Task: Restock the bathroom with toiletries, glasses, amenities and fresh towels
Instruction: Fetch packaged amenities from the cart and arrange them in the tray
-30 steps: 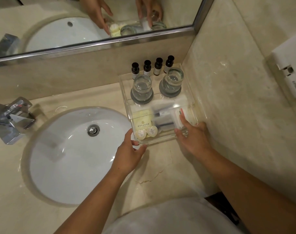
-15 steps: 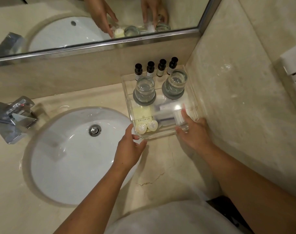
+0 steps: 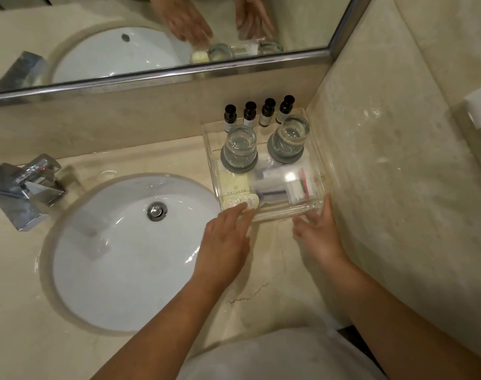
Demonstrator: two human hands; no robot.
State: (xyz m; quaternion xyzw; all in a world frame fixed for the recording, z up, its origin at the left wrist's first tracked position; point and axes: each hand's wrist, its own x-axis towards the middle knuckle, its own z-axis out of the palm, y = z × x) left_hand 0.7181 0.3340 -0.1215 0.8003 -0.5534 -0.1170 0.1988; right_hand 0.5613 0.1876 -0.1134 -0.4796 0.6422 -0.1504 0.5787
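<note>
The stone counter (image 3: pixel 261 270) carries the round white sink (image 3: pixel 124 256), your landmark here. The clear tray (image 3: pixel 320 160) sits on the counter just right of the sink, tucked into the corner by the side wall. Its sides run square to the wall; the view is too warped to tell which side is longer.

Your left hand (image 3: pixel 225 242) lies at the tray's near corner on the sink side. The fingers are straight and together, with the tips touching the front edge. Your right hand (image 3: pixel 318 234) is at the near corner away from the sink. Its fingers are spread and relaxed against the front wall, and it grips nothing.

In the tray, two glasses (image 3: pixel 239 146) stand on grey coasters (image 3: pixel 284 160), one nearer the sink. Four dark-capped bottles (image 3: pixel 249 113) stand upright at the far side, in a row running away from the sink (inside the tray or just behind it, you cannot tell). At the near end lie clear packets (image 3: pixel 272 185) with their long sides pointing away from the sink, and a pale yellow packet (image 3: pixel 232 183) on the sink side. Two small white packets (image 3: pixel 250 200) lie by your left fingertips.
</note>
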